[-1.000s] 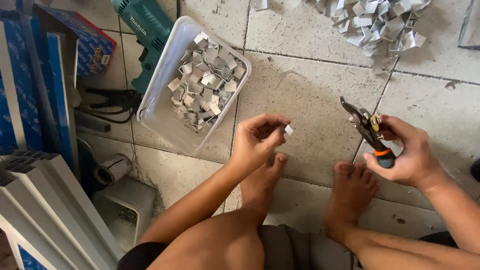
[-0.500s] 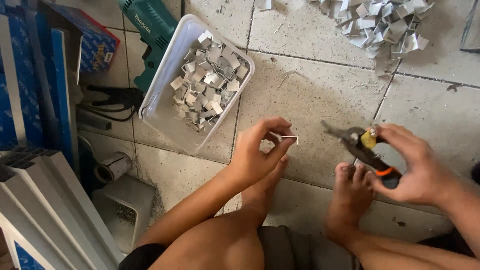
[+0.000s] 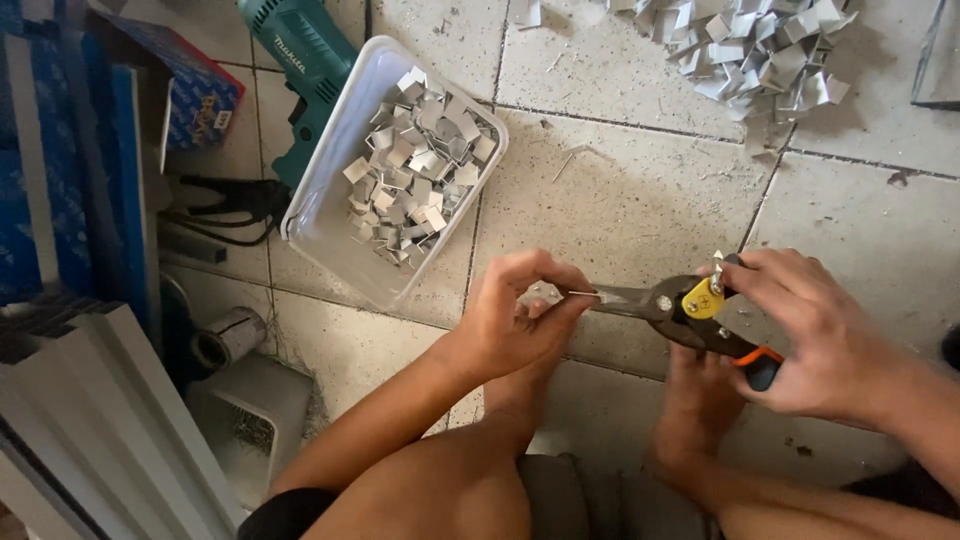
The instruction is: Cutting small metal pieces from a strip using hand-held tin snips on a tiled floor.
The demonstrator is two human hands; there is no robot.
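- The left hand [image 3: 515,320] pinches a small metal piece [image 3: 545,294] just left of the snips [image 3: 670,305], whose blade tips touch it.
- The right hand [image 3: 815,335] grips the snips' handles, right of the blades.
- Both hands sit above two bare feet [image 3: 700,400] on the tiled floor [image 3: 640,190].
- Behind the left hand lies a tray [image 3: 330,215] with metal clips [image 3: 415,165] in it.
- A power drill [image 3: 300,60] lies at the tray's left rim.
- A loose pile of clips [image 3: 750,45] lies far behind the right hand.
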